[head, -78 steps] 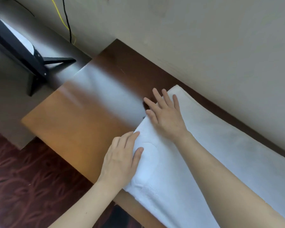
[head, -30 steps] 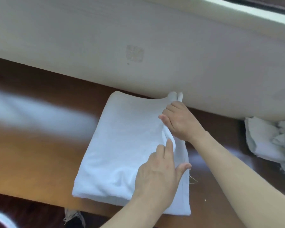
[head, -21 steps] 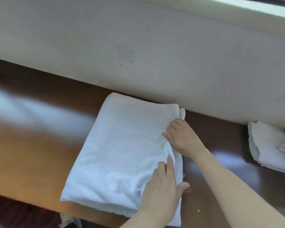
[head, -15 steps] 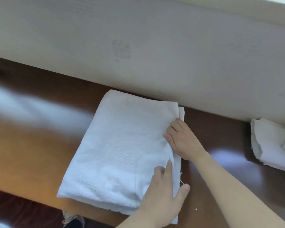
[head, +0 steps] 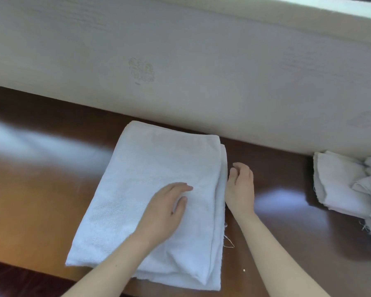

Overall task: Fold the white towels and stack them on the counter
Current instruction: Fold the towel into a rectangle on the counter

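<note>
A white towel (head: 150, 181), folded into a rectangle of several layers, lies on the dark wooden counter (head: 34, 189) close to the wall. My left hand (head: 165, 209) rests flat on top of its near right part, fingers together and pointing to the right. My right hand (head: 240, 187) stands edge-on against the towel's right side, fingers loosely curled, holding nothing. A loose thread hangs from the towel's right edge near my right forearm.
A crumpled pile of white towels (head: 349, 189) sits at the right end of the counter against the pale wall (head: 201, 71). The counter's front edge runs along the bottom left, with dark floor below it.
Both hands have let go of the towel's right edge. My left hand has slid onto the top of the towel and my right hand has moved off to its right side.
</note>
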Motion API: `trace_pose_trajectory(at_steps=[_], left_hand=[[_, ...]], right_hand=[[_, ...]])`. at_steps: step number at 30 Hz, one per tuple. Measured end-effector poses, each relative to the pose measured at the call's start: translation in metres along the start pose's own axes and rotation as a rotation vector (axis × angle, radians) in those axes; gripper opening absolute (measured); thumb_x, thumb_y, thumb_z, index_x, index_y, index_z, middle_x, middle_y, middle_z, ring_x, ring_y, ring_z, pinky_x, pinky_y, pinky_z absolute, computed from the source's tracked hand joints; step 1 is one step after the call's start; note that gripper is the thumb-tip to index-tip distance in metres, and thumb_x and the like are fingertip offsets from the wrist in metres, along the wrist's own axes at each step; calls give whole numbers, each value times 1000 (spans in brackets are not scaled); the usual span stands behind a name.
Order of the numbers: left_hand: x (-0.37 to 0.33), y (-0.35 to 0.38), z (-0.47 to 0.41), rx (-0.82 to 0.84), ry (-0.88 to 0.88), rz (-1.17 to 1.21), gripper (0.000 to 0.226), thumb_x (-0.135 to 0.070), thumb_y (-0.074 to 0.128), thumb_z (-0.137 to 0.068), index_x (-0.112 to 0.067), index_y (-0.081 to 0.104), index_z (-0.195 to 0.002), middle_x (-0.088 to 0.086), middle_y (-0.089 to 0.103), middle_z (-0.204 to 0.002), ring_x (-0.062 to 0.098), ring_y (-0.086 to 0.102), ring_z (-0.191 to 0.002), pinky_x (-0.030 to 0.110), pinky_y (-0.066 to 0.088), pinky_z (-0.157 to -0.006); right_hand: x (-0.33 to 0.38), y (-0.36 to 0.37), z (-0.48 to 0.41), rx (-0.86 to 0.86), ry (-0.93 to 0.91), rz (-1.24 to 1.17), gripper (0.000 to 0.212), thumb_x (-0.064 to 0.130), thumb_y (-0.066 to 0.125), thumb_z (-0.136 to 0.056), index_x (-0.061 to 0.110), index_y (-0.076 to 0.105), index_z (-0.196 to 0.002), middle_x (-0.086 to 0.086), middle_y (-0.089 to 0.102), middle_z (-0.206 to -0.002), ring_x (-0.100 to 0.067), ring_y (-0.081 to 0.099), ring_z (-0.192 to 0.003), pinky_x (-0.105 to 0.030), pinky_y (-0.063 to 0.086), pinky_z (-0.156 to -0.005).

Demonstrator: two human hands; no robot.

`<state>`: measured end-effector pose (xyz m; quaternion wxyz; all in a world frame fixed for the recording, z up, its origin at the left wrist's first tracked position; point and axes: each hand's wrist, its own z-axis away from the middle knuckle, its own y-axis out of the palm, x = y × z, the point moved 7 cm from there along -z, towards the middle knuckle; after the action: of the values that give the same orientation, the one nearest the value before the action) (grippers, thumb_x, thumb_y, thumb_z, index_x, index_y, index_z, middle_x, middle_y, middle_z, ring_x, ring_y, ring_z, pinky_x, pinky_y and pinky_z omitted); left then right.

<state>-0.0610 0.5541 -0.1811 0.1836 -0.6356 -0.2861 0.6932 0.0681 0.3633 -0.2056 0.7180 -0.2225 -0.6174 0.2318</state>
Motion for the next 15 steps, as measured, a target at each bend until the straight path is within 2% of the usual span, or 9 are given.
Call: trace_pose_trajectory(at_steps=[1,3,6,8,11,13,15], left_hand=[[7,-1,-6,3,45,-98,38,-37,42,-100,-29,60,-132,-18,50,-142,-1,38,-137,21,31,-112],[18,8,-9,83,102,-281,50,-46,34,-101,-30,49,-145,-5,35,-157,13,22,-150,31,21,-119],[17,35,0,232,166,-511,60,-58,23,-102,-36,17,-158,0,2,-167,19,-3,-154,42,4,-123],[14,48,4,268,204,-608,65,-62,21,-102,-34,9,-159,4,-2,-167,22,-4,-154,47,4,-121],[13,54,-9,253,198,-617,66,-62,14,-102,-31,8,-159,3,0,-167,22,-2,-154,46,5,-121],[13,53,-27,237,182,-596,66,-63,9,-101,-32,3,-159,2,-3,-167,20,-7,-154,43,0,-122],[11,52,-51,226,185,-587,68,-65,1,-98,-34,-5,-158,1,-10,-166,19,-14,-152,40,-7,-122]], right_hand=[[-8,2,0,-14,128,-61,31,15,37,-103,12,52,-130,-1,56,-121,-13,49,-107,-25,36,-90],[-14,9,-2,11,266,-181,35,6,40,-97,15,55,-127,0,64,-113,-18,58,-105,-28,43,-87],[-13,20,-4,128,339,-308,34,6,47,-86,22,66,-110,3,72,-98,-17,68,-97,-36,56,-87],[-8,20,-5,168,327,-323,32,6,48,-87,25,70,-102,5,74,-96,-15,69,-94,-36,57,-85],[-1,15,-7,237,301,-410,33,-2,45,-92,16,71,-101,-3,75,-98,-22,70,-94,-39,59,-85],[1,15,-7,291,307,-500,33,-6,41,-92,10,69,-100,-9,74,-101,-26,68,-90,-45,56,-85],[3,20,-8,330,329,-600,24,-4,44,-94,9,65,-98,-13,72,-100,-27,63,-86,-46,52,-82]])
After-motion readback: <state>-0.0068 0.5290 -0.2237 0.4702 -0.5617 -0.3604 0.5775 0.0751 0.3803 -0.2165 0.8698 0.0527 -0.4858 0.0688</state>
